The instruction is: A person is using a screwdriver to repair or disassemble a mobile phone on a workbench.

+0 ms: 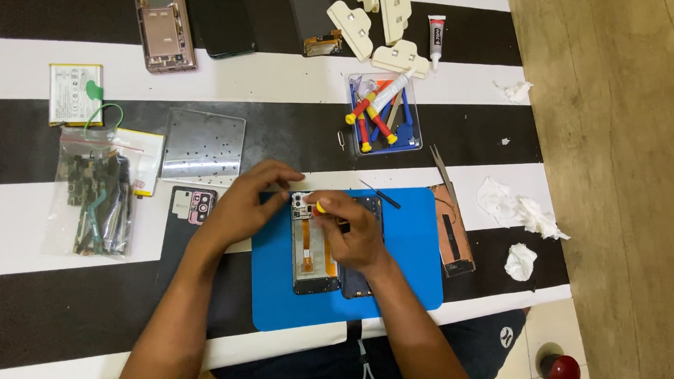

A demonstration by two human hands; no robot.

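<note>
An opened phone point(310, 251) with an orange flex cable lies on a blue mat point(408, 262). My right hand point(352, 230) grips a small screwdriver with a yellow and red cap point(320, 208), its tip down at the phone's top end. My left hand point(250, 201) rests at the mat's left edge, fingers bent and touching the phone's upper left corner. A second dark phone part point(360, 283) lies beside the phone, partly hidden under my right hand.
A clear box of tools point(383, 115) stands behind the mat. A metal screw tray point(202, 142), a bag of parts point(95, 200), a battery point(75, 93), a phone back cover point(190, 207), tweezers point(442, 170), white clips point(375, 29) and crumpled tissues point(520, 212) surround it.
</note>
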